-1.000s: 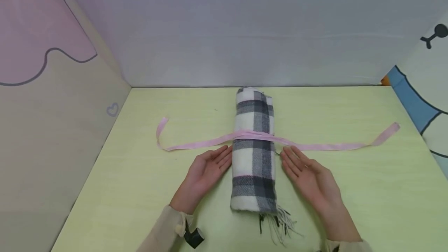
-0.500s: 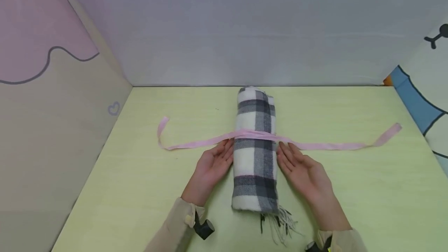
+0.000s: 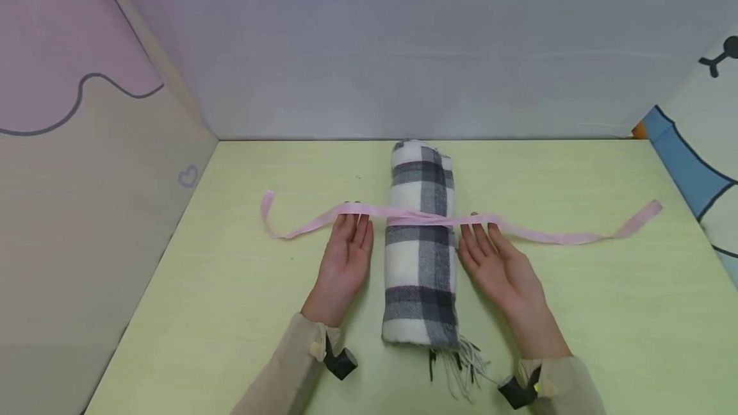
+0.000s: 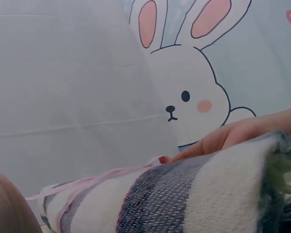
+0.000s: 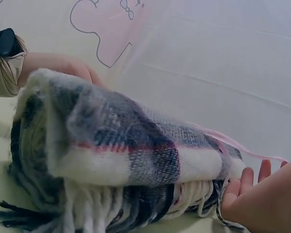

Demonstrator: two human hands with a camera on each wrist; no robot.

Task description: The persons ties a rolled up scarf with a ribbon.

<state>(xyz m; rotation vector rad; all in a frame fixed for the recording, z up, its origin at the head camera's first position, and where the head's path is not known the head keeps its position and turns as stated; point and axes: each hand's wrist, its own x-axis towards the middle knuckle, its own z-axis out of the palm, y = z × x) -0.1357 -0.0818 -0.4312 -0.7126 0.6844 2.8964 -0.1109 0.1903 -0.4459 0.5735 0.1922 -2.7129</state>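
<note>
Your left hand [image 3: 344,255] lies palm-up on the yellow-green table [image 3: 605,312], just left of the rolled plaid scarf [image 3: 419,242], with its fingers straight and held together. The fingertips [image 3: 353,215] reach under the pink ribbon [image 3: 553,235] where it leaves the left side of the roll, and the ribbon rests across them; no finger is curled round it. Your right hand [image 3: 497,261] mirrors this on the right side of the roll: palm up, fingers straight and slightly spread, fingertips [image 3: 481,223] under the ribbon, which lies over them without being pinched. The scarf stands at the middle of the table, its long axis running from near to far, its far end close to the back wall [image 3: 403,50] and its fringe [image 3: 461,367] spilling from the near end toward you. The ribbon crosses over the top of the roll at about its midpoint; the left tail runs out to a curled end at the left, and the right tail runs well out along the table to the far right. In the right wrist view the roll [image 5: 131,141] fills the frame with the fringe in front, and your right fingers [image 5: 247,187] sit just beside it. In the left wrist view the ribbon [image 4: 87,184] shows over the roll, with the opposite hand [image 4: 237,136] behind it.
</note>
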